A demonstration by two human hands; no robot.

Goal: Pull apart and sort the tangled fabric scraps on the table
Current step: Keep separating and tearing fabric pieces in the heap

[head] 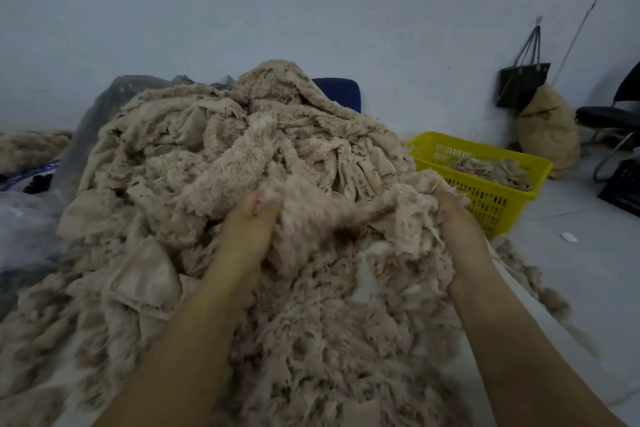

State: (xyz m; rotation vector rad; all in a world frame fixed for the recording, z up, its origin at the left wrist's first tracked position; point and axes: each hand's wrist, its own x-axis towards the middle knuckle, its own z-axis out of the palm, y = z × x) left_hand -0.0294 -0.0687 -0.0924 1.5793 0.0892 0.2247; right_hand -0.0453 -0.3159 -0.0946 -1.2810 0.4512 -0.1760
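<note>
Working at the pull-apart step, with most of the sorting judged yet to come. Gripping a fluffy beige scrap (332, 215) with the left hand (256, 215), curling fingers and thumb into its nap, though blurred. Reaching into the other end of the same scrap with the right hand (450, 204), burying the fingers under fleece and so leaving it impossible to tell whether closed or merely tucked in; judging from the band drawn between the two hands, probably holding. Raising that scrap just above the heap (207, 156), with its lower edge hanging into the tangle beneath, whether loose or caught not being clear. Looking over a heap of the same beige fleece and flatter backing pieces, covering most of the desk (568, 357) and mounding high at the far side. Noting a yellow basket (485, 152) just beyond the right hand, beside the desk's right edge, holding some beige pieces and far from full.

Judging the next move: drawing the hands farther apart, or up and toward the body, to free the scrap from whatever clings below, then perhaps carrying it rightward to the basket. Calling for a firm hold at both ends and a steady pull rather than a jerk, fleece being likely to snag and drag neighbours along. Watching for pieces sliding off the desk's right edge, with some fluff lying there already.
</note>
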